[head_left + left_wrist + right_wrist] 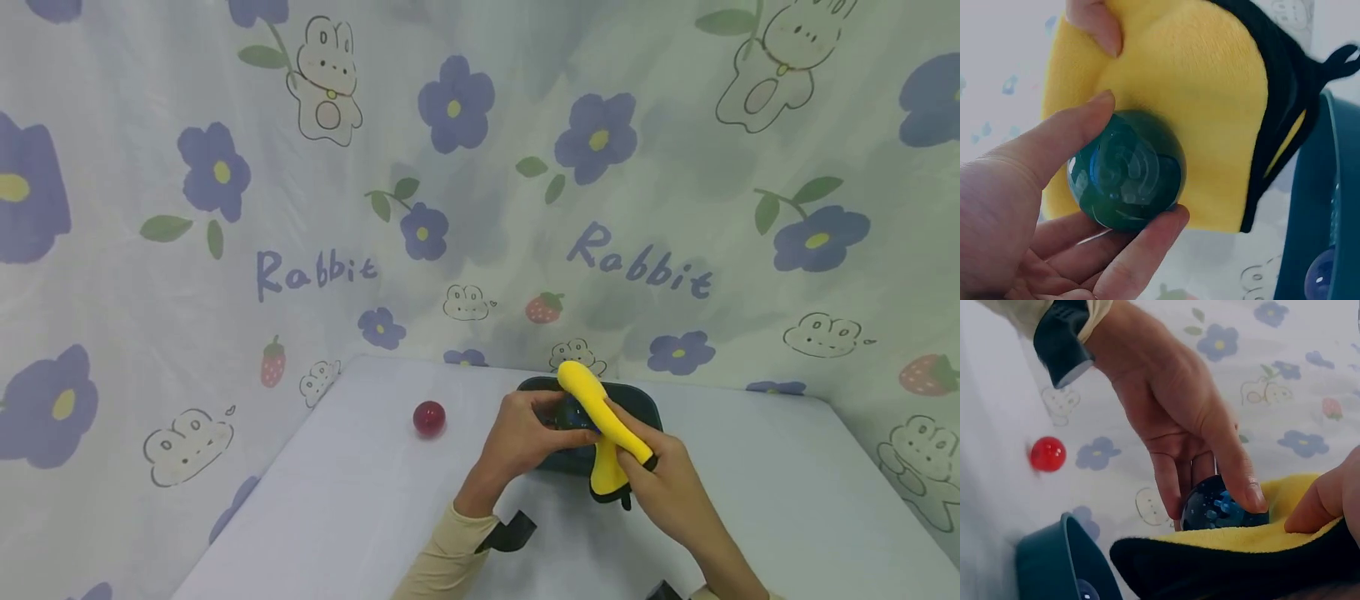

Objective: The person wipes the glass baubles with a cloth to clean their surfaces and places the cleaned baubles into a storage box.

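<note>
Above the dark tray (645,400) at the far middle of the table (750,500), I have both hands raised and meeting over one small thing. My left hand (525,433) has its thumb and fingers curled round a dark green glass ball (1125,170), the thumb (1054,147) on top and a finger (1147,244) underneath, so the ball sits pinched at the fingertips with most of its face bare toward my other hand. My right hand (660,475) grips a yellow cloth with black edging (603,417), fingers closed on its lower part; the cloth stands up and leans away to the left, its long axis running from my right hand up toward the curtain (225,250). The relation that matters: the ball lies just left of the cloth and touches it, pressed against the yellow face, as the left wrist view shows, with the right hand's fingertip (1094,25) holding the cloth's top edge above it. The right wrist view has the ball (1222,503) resting on the cloth's upper fold. A red ball (429,417) lies on the table well apart to the left, and another bluish ball (1319,275) sits in the tray.
</note>
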`<state>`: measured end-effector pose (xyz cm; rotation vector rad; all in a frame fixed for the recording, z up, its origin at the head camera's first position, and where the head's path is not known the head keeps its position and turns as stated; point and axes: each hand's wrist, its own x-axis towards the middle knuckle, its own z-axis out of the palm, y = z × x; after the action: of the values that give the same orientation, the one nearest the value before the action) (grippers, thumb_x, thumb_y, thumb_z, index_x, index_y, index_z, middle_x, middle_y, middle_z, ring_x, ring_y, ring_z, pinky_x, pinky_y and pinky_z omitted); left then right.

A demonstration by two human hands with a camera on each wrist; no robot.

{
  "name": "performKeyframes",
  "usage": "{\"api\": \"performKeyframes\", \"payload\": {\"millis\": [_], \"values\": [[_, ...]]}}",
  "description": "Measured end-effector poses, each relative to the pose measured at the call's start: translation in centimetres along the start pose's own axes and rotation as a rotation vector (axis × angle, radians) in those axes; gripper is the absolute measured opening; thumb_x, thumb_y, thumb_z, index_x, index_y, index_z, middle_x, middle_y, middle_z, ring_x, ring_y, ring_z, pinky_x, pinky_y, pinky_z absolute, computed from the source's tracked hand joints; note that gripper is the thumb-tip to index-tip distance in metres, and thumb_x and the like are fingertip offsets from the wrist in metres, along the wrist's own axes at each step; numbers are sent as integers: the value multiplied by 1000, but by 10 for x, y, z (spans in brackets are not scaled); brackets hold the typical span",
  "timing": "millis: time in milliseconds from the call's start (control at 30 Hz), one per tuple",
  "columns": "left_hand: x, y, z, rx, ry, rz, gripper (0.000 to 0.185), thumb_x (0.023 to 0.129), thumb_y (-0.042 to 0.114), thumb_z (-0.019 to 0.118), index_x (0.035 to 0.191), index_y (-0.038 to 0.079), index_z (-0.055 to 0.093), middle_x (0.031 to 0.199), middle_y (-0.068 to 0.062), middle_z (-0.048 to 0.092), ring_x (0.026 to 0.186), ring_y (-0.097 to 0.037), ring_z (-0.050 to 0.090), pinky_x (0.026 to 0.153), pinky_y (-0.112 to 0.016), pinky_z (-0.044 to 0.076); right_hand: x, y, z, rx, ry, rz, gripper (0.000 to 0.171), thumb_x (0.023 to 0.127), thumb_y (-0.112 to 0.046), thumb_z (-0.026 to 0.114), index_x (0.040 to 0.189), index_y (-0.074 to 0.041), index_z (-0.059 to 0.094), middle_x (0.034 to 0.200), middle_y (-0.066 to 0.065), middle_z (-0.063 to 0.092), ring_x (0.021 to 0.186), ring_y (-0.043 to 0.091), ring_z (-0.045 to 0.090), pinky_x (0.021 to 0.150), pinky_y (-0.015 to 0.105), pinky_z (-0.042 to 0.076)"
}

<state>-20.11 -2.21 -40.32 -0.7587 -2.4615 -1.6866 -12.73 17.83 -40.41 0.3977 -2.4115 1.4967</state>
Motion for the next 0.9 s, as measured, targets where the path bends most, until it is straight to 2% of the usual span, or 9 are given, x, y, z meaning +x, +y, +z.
{"api": "performKeyframes", "payload": {"millis": [100,167,233,333,400,533,667,767,900], "values": [[0,-2,2,8,-19,50,42,78,36,91,116,21,79,98,7,78,73,-6,61,67,-20,56,0,3,2,-66,17,-88,65,93,9,57,153,-16,51,152,20,55,59,8,47,54,22,51],[0,-2,3,10,-30,73,37,78,36,91,111,23,80,83,8,73,65,-7,56,60,-19,51,0,5,3,-115,36,-155,68,91,13,58,152,-17,52,155,15,54,73,9,59,66,15,54],[0,-1,3,12,-37,83,33,78,37,92,105,23,80,71,8,63,59,-10,52,54,-18,46,1,7,4,-163,47,-216,71,89,15,59,152,-17,52,156,12,53,102,16,68,83,7,52],[-1,1,3,6,-57,86,31,77,36,92,102,23,79,71,10,63,61,-10,55,56,-18,46,3,10,3,-202,44,-286,75,87,18,60,153,-16,51,157,11,53,136,20,57,102,2,40],[-2,3,3,-3,-74,88,32,76,34,93,103,23,79,77,10,70,67,-9,59,61,-19,51,4,12,1,-212,34,-316,77,86,19,60,154,-16,50,157,12,52,141,14,50,105,2,37],[-5,8,4,-5,-97,106,36,77,32,92,109,21,79,82,6,73,68,-7,58,62,-19,52,6,16,-4,-198,25,-340,76,87,18,60,154,-15,50,154,14,56,113,-2,58,90,6,50],[-8,12,6,-13,-96,139,44,79,29,92,118,17,78,90,2,76,65,-5,60,60,-19,55,7,20,-7,-124,13,-323,70,89,16,58,153,-10,50,146,18,62,82,4,55,68,20,52],[-10,15,7,-39,-88,158,49,79,25,92,124,15,76,108,-1,79,77,-1,70,68,-21,62,7,22,-9,-56,7,-297,66,90,15,56,152,-8,51,114,17,70,67,6,50,57,22,49],[-10,18,9,-49,-60,197,51,78,22,92,126,12,75,116,-5,78,93,-5,74,73,-23,63,7,23,-11,-2,12,-245,61,91,13,55,150,-4,52,87,8,59,58,7,44,50,23,45]]}}
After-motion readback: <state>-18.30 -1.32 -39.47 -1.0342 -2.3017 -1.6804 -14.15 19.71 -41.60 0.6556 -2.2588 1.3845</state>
